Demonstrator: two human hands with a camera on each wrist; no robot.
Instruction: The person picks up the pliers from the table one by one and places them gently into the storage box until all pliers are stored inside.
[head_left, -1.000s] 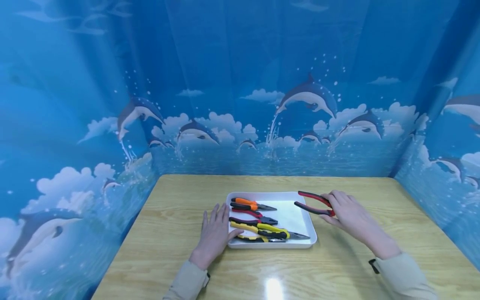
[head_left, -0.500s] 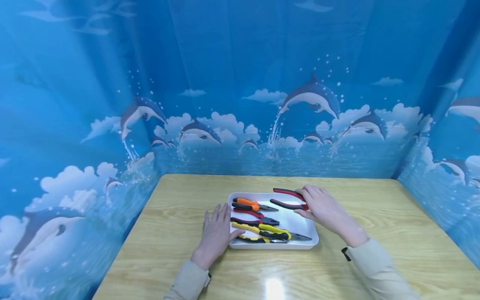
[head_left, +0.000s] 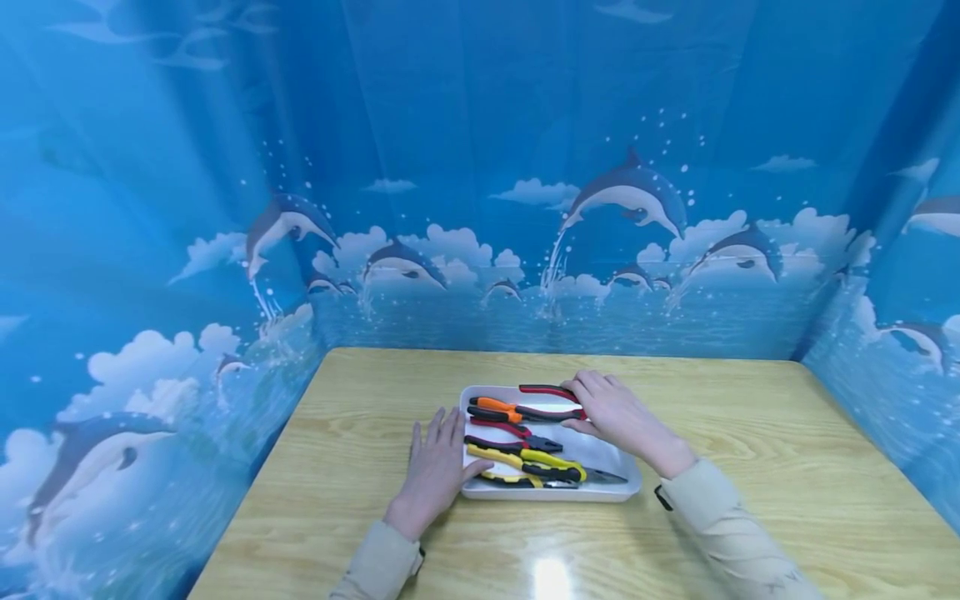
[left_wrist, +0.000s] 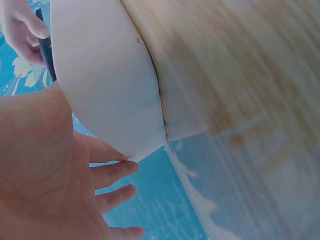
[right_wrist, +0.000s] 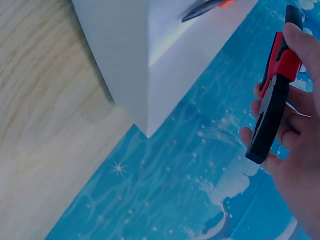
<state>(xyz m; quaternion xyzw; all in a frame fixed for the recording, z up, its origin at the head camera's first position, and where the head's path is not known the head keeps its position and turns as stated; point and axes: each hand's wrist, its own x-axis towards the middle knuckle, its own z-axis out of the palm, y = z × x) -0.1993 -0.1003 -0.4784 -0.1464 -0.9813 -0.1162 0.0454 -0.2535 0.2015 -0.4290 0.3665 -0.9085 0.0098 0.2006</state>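
Note:
My right hand [head_left: 621,419] grips a pair of red-and-black pliers [head_left: 546,390] by the head end, above the back of a white tray [head_left: 551,494]. The handles point left, spread apart, over orange-and-black pliers [head_left: 492,407] lying in the tray. In the right wrist view, the thumb and fingers close around the held pliers [right_wrist: 274,107]. Against the tray's left side rests my left hand [head_left: 429,477], fingers extended and thumb over the front-left rim. In the left wrist view, that hand [left_wrist: 45,175] touches the tray's outer wall [left_wrist: 107,75] with spread fingers.
Inside the tray lie another red-and-black pair of pliers [head_left: 542,443] and yellow-and-black pliers [head_left: 553,468], overlapping toward the front. Underneath is a wood-grain table [head_left: 375,400]. A blue dolphin-print curtain [head_left: 420,167] stands around its back and sides.
My right hand has carried the red-and-black pliers leftward from beyond the tray's right edge to over its back part, and lower. The left hand keeps its place at the tray.

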